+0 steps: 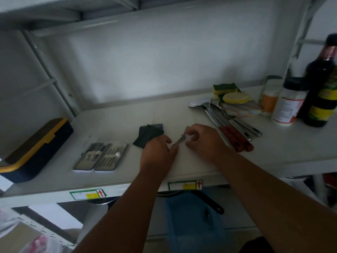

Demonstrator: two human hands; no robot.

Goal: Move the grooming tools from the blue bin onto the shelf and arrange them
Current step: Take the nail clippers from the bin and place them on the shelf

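One tool (207, 215), maybe a pen-shaped one, seems to lie in the blue bin (193, 221) down below the shelf (127, 187), so I'd say the job isn't finished. Up on the shelf, both hands meet over a small metal tool (179, 140): the left hand (157, 149) pinches its near end, the right hand (200, 140) curls its fingers round the far end. It looks like they're setting it straight. Left of them lies an open grooming kit (101, 156), tools strapped inside, and just beyond the left hand a dark pouch (148, 135). Those look placed already. Farther right, well apart, lie spoons (224, 117), sponges (228, 92) and bottles (290, 101).
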